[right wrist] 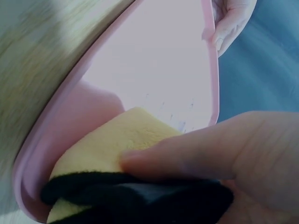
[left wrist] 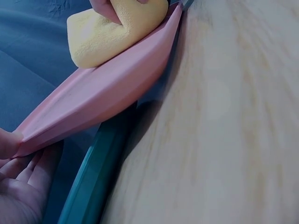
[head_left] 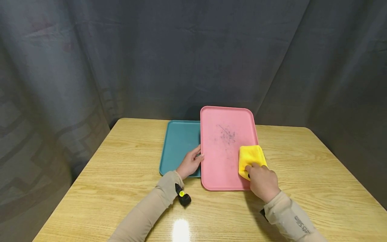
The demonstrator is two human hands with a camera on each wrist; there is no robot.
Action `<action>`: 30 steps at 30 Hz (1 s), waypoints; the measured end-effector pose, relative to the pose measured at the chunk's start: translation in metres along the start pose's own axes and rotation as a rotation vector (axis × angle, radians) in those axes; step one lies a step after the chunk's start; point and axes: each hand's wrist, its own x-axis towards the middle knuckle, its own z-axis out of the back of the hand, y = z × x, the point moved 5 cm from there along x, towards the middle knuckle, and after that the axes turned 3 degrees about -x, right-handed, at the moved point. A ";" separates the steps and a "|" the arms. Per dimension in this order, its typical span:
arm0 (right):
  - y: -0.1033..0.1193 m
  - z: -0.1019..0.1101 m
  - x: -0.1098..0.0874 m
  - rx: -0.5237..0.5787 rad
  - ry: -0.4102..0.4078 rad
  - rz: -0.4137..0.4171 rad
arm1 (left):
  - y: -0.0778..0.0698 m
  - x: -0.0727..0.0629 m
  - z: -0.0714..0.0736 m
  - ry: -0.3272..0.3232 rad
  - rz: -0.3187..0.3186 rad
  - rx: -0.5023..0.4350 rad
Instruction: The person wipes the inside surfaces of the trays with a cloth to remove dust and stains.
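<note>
A pink tray [head_left: 220,168] with dark scribbled marks [head_left: 227,135] near its upper middle is raised on a tilt, overlapping a teal tray [head_left: 179,144] that lies on the table. My left hand [head_left: 191,162] grips the pink tray's left rim, thumb on top and fingers beneath, as the left wrist view shows. At the lower right of the pink tray, my right hand [head_left: 264,181] holds a folded yellow cloth [head_left: 251,155] against its surface and rim. In the right wrist view, the thumb presses on the cloth [right wrist: 112,140], and dark material [right wrist: 140,198] shows beneath it.
The wooden table [head_left: 121,158] extends on both sides of the trays. A dark grey curtain [head_left: 181,60] hangs behind the table and along its sides. Black wrist straps, one with a yellow dot [head_left: 181,193], sit over the sleeves.
</note>
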 end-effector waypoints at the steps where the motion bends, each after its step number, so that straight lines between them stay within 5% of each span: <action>1: 0.000 0.000 0.000 -0.002 0.003 0.001 | 0.000 0.000 0.000 -0.002 0.004 -0.001; 17: 0.002 -0.002 -0.001 -0.025 0.061 0.028 | 0.001 0.000 0.001 -0.006 0.020 -0.015; 30: 0.008 -0.002 -0.004 -0.008 0.018 0.063 | 0.000 0.000 0.001 -0.001 0.011 -0.021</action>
